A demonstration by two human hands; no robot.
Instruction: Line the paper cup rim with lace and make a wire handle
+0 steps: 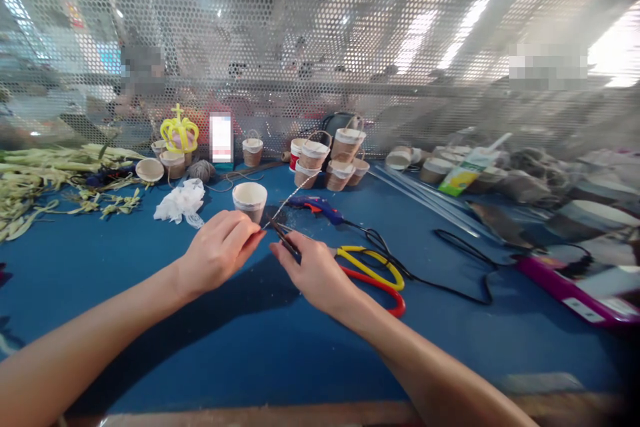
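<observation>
My left hand (223, 247) is closed, thumb and finger pinching the lower end of a thin pale twisted cord (293, 195). The cord slants up to the right past the paper cups. My right hand (320, 274) is closed round a slim dark pointed tool (285, 238), whose exact kind I cannot make out; its tip is close to the cord. Just behind my left hand stands a small white-rimmed cup (251, 199). Scissors with yellow and red handles (395, 280) lie beside my right hand, partly hidden by it. A blue glue gun (320, 208) rests beyond both hands.
Small handled buckets (341, 174) stand along the perforated metal screen (320, 34). Crumpled white material (181, 202), grey twine (201, 170) and pale dried stalks (45, 180) lie left. Clear glue sticks (435, 204), a black cable (450, 288) and a purple box (560, 287) lie right.
</observation>
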